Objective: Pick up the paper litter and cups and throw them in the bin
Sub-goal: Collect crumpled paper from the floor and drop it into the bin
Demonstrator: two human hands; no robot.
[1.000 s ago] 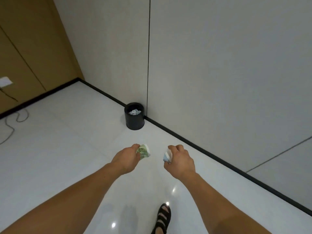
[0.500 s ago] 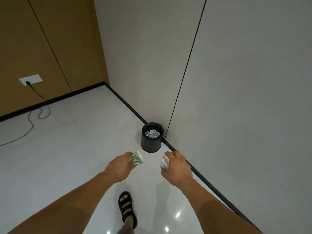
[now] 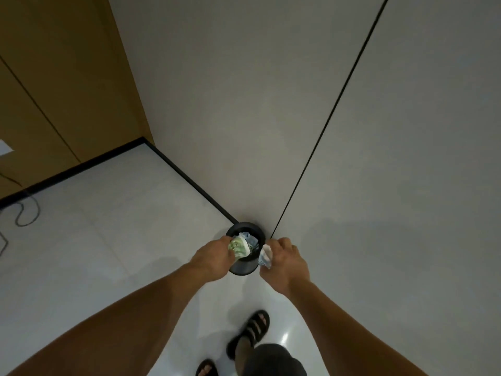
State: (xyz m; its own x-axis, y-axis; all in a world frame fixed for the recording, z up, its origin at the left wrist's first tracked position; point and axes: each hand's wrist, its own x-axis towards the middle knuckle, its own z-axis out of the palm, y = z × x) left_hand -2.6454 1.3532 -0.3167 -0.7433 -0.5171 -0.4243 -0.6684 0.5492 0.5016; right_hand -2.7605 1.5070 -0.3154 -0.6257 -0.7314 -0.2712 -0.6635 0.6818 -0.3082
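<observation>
A small black round bin [image 3: 244, 268] stands on the floor against the grey wall, with crumpled paper [image 3: 250, 239] inside. My left hand [image 3: 212, 257] grips a crushed green-patterned paper cup [image 3: 238, 247] right over the bin's opening. My right hand [image 3: 284, 263] grips a crushed white and blue cup [image 3: 265, 256] beside the bin's right rim, close to the wall.
The grey wall [image 3: 352, 158] rises directly behind the bin, with a black skirting along its foot. A brown panelled wall [image 3: 54, 90] closes the left corner; a cable [image 3: 24, 215] lies on the white floor there. My sandalled feet [image 3: 250, 332] stand just behind the bin.
I have walked up to the bin. Both hands, still holding their cups, moved forward; the left one now hangs over the bin's mouth.
</observation>
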